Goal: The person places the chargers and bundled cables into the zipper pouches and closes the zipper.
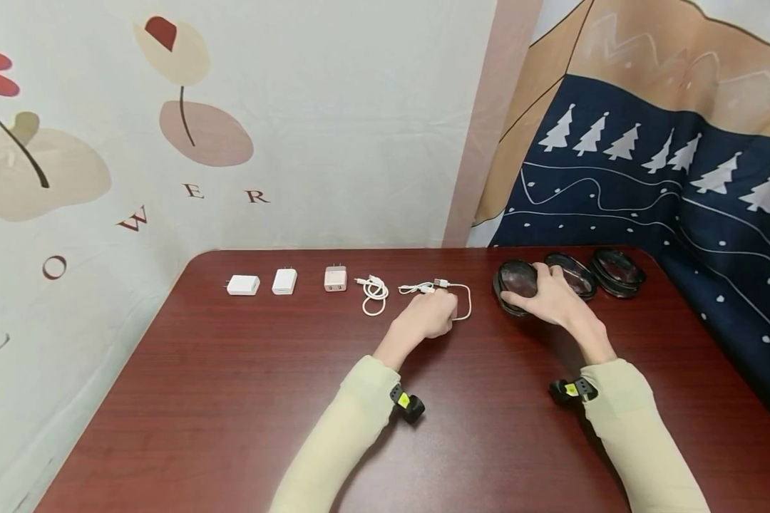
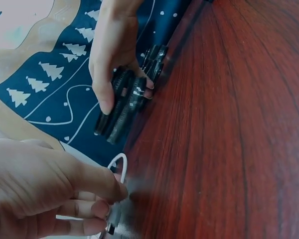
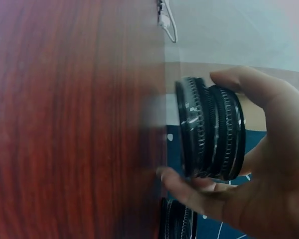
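My left hand (image 1: 431,313) pinches a white USB cable (image 1: 465,286) on the table. In the left wrist view, the cable's plug (image 2: 114,215) pokes out between thumb and fingers. Around a round black zip case (image 1: 517,278) with a see-through top, my right hand (image 1: 557,298) has its thumb and fingers spread in a grip. The right wrist view shows this case (image 3: 209,129) edge-on, with its zips along the side. Two similar black cases, one partly behind the right hand (image 1: 571,274) and another (image 1: 618,272) at the far right, lie beside it.
A second white cable (image 1: 373,291) lies coiled left of the left hand. Three white charger plugs (image 1: 336,278), (image 1: 285,281), (image 1: 243,285) stand in a row further left. The brown table's (image 1: 282,399) back edge meets a printed cloth (image 1: 359,142).
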